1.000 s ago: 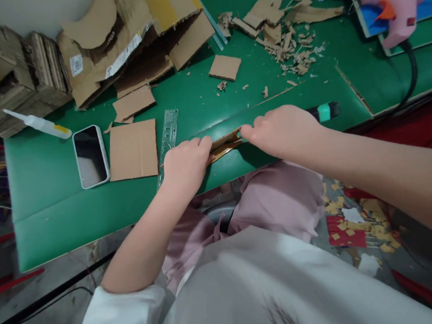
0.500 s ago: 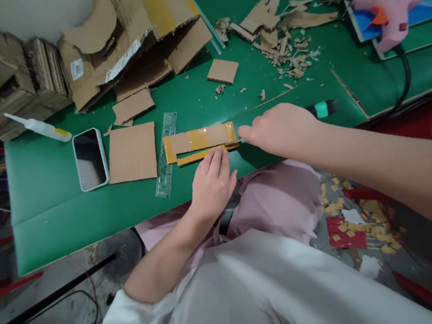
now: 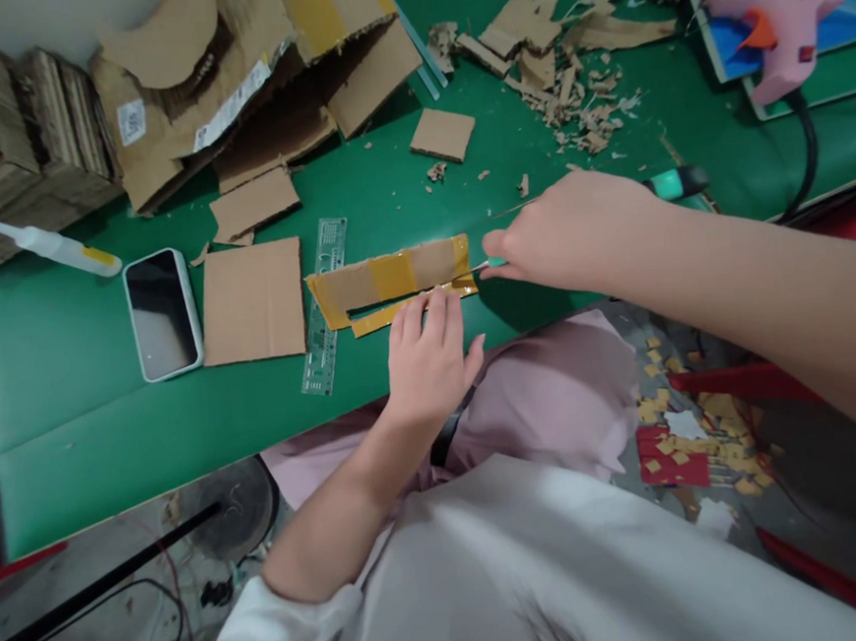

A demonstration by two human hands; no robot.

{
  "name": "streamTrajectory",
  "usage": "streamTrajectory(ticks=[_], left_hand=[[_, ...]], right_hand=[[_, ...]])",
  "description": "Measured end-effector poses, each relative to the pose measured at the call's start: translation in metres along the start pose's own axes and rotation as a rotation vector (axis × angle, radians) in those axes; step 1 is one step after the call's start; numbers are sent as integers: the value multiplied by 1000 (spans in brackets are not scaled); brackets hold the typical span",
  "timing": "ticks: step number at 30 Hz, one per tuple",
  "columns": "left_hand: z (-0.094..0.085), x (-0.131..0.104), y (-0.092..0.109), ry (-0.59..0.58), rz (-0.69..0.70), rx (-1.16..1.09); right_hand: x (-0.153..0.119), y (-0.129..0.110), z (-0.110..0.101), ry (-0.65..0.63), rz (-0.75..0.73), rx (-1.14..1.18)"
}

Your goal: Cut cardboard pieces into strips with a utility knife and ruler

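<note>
My right hand (image 3: pixel 575 220) is closed round a knife with a teal and black handle (image 3: pixel 673 183). Its thin blade meets the right end of a taped cardboard piece (image 3: pixel 391 276), brown with yellow bands. A narrow yellow-taped strip (image 3: pixel 379 318) runs along the near side, split from the piece by a dark gap. My left hand (image 3: pixel 431 355) presses this strip down with its fingertips, fingers stretched out and thumb apart. Under the left end of the piece passes a clear ruler (image 3: pixel 319 354). The blade tip is hard to make out.
Left of the ruler lie a cardboard square (image 3: pixel 252 300), a phone (image 3: pixel 163 317) and a white bottle with a long nozzle (image 3: pixel 48 247). Large cardboard pieces (image 3: pixel 255 107) fill the back left. Scraps (image 3: pixel 565 87) and a pink glue gun (image 3: pixel 779 21) lie at the back right.
My right hand and the knife have shifted right and slightly away from me. The taped piece's far-left corner has swung outward, and the gap beside the strip looks wider. The view has shifted slightly.
</note>
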State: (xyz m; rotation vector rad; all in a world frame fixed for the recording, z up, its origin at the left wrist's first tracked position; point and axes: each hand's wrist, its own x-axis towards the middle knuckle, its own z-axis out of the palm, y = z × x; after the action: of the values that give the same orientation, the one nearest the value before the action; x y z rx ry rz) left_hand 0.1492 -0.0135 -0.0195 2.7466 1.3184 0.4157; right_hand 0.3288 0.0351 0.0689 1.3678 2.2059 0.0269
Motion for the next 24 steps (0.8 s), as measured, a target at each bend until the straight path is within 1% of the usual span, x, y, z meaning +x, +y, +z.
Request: streamTrajectory(ticks=[3, 7, 10, 13, 16, 19, 24], left_hand=[[-2, 2, 0, -3, 0, 19], [-3, 5, -1, 21, 4, 50], [-3, 6, -1, -1, -7, 33], [-4, 6, -1, -26, -18, 29], [-5, 6, -1, -26, -16, 37], [-5, 7, -1, -23, -15, 43], [-7, 8, -1, -23, -13, 51]], right_hand=[[-2, 1, 3, 21, 12, -1], [-1, -2, 1, 11, 4, -31], [2, -6, -3, 6, -31, -34], [4, -7, -6, -22, -19, -23], [5, -5, -1, -17, -7, -28], [4, 0, 7, 6, -30, -47], [1, 4, 13, -21, 1, -51]])
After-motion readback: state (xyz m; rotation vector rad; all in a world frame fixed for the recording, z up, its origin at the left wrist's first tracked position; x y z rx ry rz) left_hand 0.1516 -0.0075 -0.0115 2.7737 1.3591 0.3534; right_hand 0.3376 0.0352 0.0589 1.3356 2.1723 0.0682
